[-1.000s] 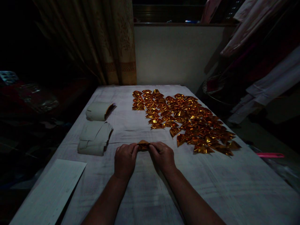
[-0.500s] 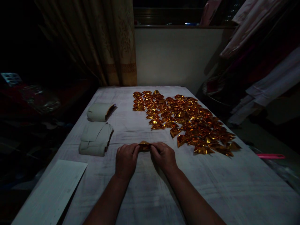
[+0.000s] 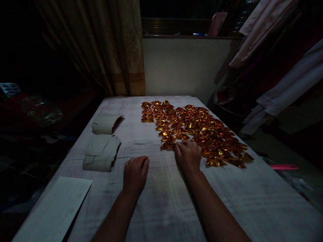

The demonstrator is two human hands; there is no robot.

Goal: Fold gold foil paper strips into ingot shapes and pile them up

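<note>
Many folded gold foil pieces (image 3: 193, 126) lie in rows on the right half of the cloth-covered table (image 3: 161, 215). My right hand (image 3: 189, 155) is at the near edge of these rows, its fingers closed on the right end of one gold foil piece (image 3: 168, 146) that lies at the bottom of the left rows. On the cloth to the left rests my left hand (image 3: 136, 171), fingers curled together and nothing visible in them. Two curved stacks of pale sheets, an upper stack (image 3: 104, 123) and a lower stack (image 3: 99, 153), are further left.
A flat pale board (image 3: 57, 205) lies at the table's left front edge. Behind the table are a curtain (image 3: 126, 50) and a wall (image 3: 176, 67). Clothes (image 3: 285, 90) hang at the right, and a pink handle (image 3: 284, 167) shows beyond the right edge.
My right hand has moved right and forward with the gold foil piece, which both hands held between them before. My left hand has let go and stays in nearly the same place.
</note>
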